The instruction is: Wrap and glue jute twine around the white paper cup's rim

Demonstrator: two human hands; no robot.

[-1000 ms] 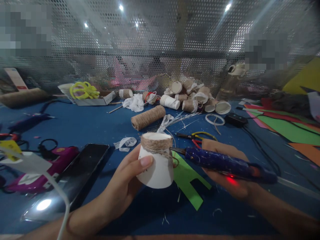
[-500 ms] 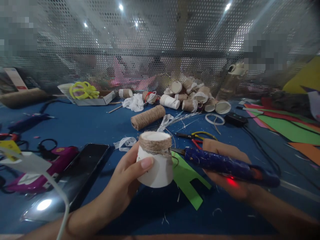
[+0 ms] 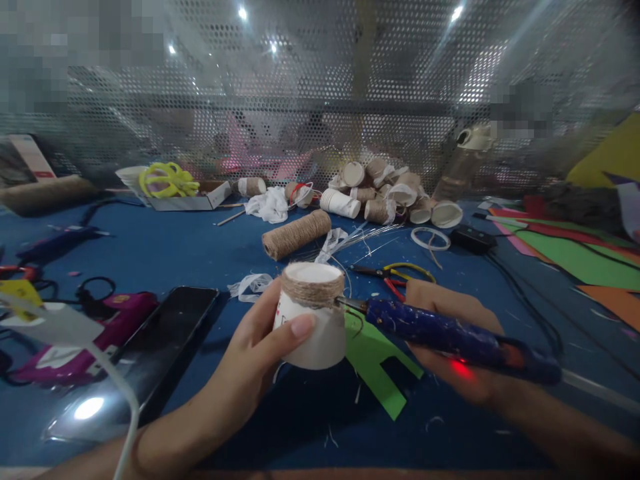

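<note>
My left hand [image 3: 255, 353] grips an upturned white paper cup [image 3: 313, 327] above the blue table [image 3: 200, 253]; brown twine is wound round the cup's upper band. My right hand [image 3: 460, 347] holds a dark blue glue gun [image 3: 450, 337] with a red light on its underside. Its nozzle touches the cup's right side just below the twine. A loose end of twine hangs beside the nozzle.
A green paper cut-out [image 3: 375, 360] lies under the cup. A black phone [image 3: 165, 340], a pink glue gun [image 3: 85, 340], a twine spool [image 3: 296, 235], pliers [image 3: 395, 273], a pile of cups [image 3: 390, 193] and coloured paper sheets [image 3: 575, 253] lie around. A perforated metal screen [image 3: 320, 100] closes the back.
My left hand has turned and tilted the cup a little, its lower edge rising. The glue gun's nozzle has closed in and now touches the cup's side.
</note>
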